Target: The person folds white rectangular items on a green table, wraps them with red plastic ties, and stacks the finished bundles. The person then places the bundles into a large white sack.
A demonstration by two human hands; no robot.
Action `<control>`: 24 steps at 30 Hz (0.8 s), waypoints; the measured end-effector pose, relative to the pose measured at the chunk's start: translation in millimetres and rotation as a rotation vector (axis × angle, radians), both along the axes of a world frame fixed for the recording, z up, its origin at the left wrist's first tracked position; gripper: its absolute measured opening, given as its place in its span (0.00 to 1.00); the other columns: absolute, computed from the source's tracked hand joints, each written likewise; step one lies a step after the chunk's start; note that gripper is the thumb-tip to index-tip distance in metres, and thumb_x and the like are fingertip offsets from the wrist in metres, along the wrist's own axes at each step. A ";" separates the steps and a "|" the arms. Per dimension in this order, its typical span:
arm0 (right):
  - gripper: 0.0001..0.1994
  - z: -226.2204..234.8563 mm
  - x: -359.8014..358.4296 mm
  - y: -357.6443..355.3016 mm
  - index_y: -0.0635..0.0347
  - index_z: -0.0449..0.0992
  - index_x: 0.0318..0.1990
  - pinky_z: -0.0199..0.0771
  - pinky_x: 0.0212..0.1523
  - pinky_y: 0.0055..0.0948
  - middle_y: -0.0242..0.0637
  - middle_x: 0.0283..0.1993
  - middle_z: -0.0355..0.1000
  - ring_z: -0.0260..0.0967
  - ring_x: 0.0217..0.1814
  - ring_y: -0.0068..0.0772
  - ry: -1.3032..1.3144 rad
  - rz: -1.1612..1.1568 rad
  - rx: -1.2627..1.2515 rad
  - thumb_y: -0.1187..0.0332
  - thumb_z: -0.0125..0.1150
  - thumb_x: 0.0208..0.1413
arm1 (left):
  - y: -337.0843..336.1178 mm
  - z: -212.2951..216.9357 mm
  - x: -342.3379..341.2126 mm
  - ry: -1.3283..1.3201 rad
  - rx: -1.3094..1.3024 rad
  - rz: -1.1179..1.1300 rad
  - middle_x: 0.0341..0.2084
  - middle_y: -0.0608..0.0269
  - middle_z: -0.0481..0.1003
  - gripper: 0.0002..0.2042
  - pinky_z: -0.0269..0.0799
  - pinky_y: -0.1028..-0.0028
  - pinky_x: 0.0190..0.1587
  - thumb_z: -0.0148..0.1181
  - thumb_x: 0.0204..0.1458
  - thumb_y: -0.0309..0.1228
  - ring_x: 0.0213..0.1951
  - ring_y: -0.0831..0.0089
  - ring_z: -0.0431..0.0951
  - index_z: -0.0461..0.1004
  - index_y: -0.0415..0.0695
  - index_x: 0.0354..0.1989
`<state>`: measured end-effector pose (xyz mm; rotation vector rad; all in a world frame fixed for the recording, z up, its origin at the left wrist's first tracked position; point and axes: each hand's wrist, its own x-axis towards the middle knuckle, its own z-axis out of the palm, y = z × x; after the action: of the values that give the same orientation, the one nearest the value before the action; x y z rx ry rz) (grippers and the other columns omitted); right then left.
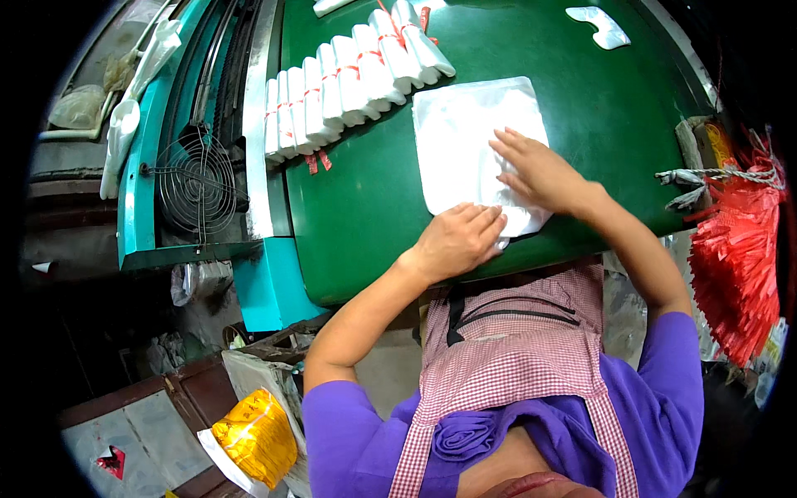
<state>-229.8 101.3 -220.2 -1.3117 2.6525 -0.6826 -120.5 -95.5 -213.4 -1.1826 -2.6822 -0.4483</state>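
Observation:
A flat stack of white plastic bags (461, 124) lies on the green tabletop (357, 224) in front of me. My left hand (462, 241) is at its near edge, fingers together and bent over the plastic, with the thumb largely hidden. Farther up and to the right, my right hand (535, 170) rests on the stack with its fingers stretched out and slightly apart. Beyond the stack to the left, several rolled bundles of white bags (332, 91) stand side by side in a row, tied with red strips.
A white plastic scrap (602, 29) lies at the far right of the table. Red plastic strips (735, 266) hang off the right side. Left of the table is a teal machine frame with a round wire fan guard (198, 184). A yellow package (253, 436) sits at lower left.

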 end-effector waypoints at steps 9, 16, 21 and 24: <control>0.24 -9.6 12.0 11.2 0.64 0.63 0.60 0.43 0.69 0.45 0.49 0.68 0.53 0.44 0.73 0.46 0.006 0.007 -0.003 0.59 0.49 0.61 | 0.0 -22.9 -3.7 0.276 0.004 0.019 0.40 0.59 0.75 0.16 0.70 0.69 0.43 0.58 0.47 0.31 0.41 0.68 0.76 0.72 0.40 0.45; 0.28 17.2 23.5 5.9 0.63 0.61 0.61 0.49 0.68 0.45 0.47 0.67 0.54 0.48 0.71 0.46 0.054 0.072 -0.187 0.61 0.57 0.56 | -0.8 -14.2 -68.1 -0.330 0.166 0.465 0.26 0.47 0.76 0.10 0.72 0.57 0.31 0.51 0.55 0.34 0.29 0.51 0.77 0.73 0.41 0.37; 0.33 -14.5 10.4 -1.7 0.62 0.57 0.64 0.46 0.69 0.45 0.44 0.70 0.50 0.44 0.73 0.43 0.252 -0.030 0.057 0.54 0.56 0.54 | -5.4 -23.7 -80.1 0.261 0.253 0.443 0.38 0.54 0.76 0.09 0.73 0.62 0.37 0.57 0.48 0.27 0.38 0.58 0.77 0.75 0.42 0.38; 0.33 -24.9 8.7 3.0 0.62 0.58 0.63 0.47 0.68 0.45 0.45 0.69 0.51 0.44 0.73 0.43 0.219 -0.023 -0.008 0.56 0.58 0.53 | 0.0 -16.5 -47.5 0.277 0.094 0.296 0.44 0.54 0.73 0.17 0.71 0.67 0.47 0.59 0.44 0.26 0.45 0.60 0.74 0.73 0.40 0.46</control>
<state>-221.1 104.3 -245.1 -1.4369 2.8409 -0.5836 -168.0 -95.4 -229.9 -0.7426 -2.5062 -0.3320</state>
